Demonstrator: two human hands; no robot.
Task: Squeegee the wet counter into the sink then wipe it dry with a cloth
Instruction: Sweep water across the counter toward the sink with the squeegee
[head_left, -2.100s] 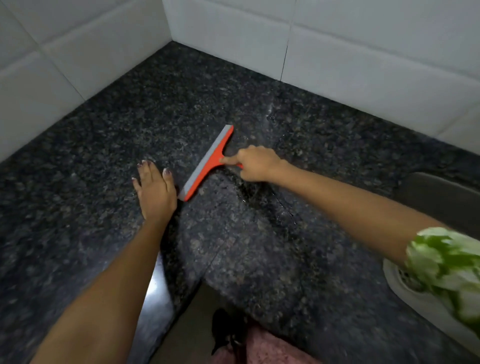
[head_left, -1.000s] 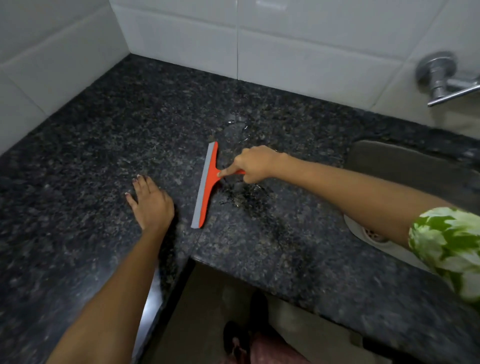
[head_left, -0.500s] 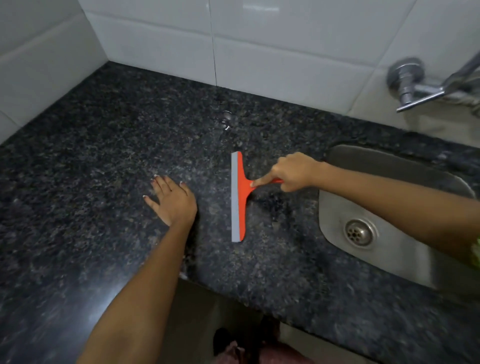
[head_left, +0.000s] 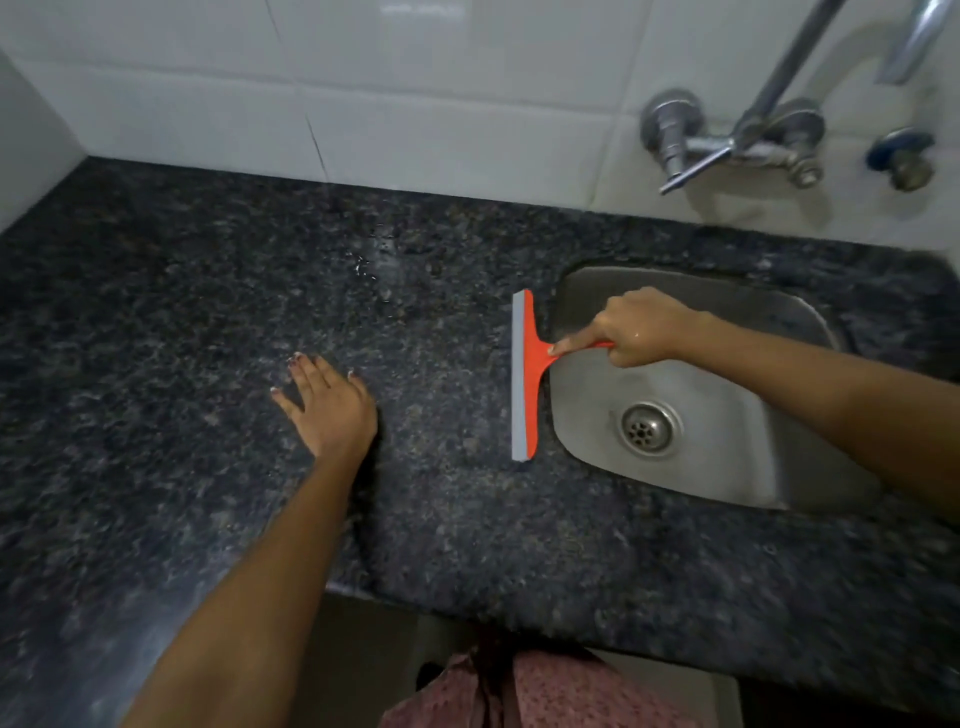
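An orange squeegee (head_left: 525, 379) with a grey rubber blade rests on the dark speckled granite counter (head_left: 208, 312), its blade along the left rim of the steel sink (head_left: 727, 467). My right hand (head_left: 631, 332) grips its handle over the sink bowl, forefinger stretched along the neck. My left hand (head_left: 327, 400) lies flat on the counter, fingers spread, well left of the blade. A few water drops (head_left: 382, 265) glisten near the back wall. No cloth is in view.
White tiled walls rise behind and at the left corner. A chrome wall tap (head_left: 727, 140) with a long spout sticks out above the sink, a blue-capped valve (head_left: 901, 156) to its right. The sink drain (head_left: 647, 428) lies under my right forearm. The counter's front edge has a cut-out below me.
My right hand has dragged the squeegee rightward across the counter, from the middle to the sink's left rim. My left hand stayed flat on the counter.
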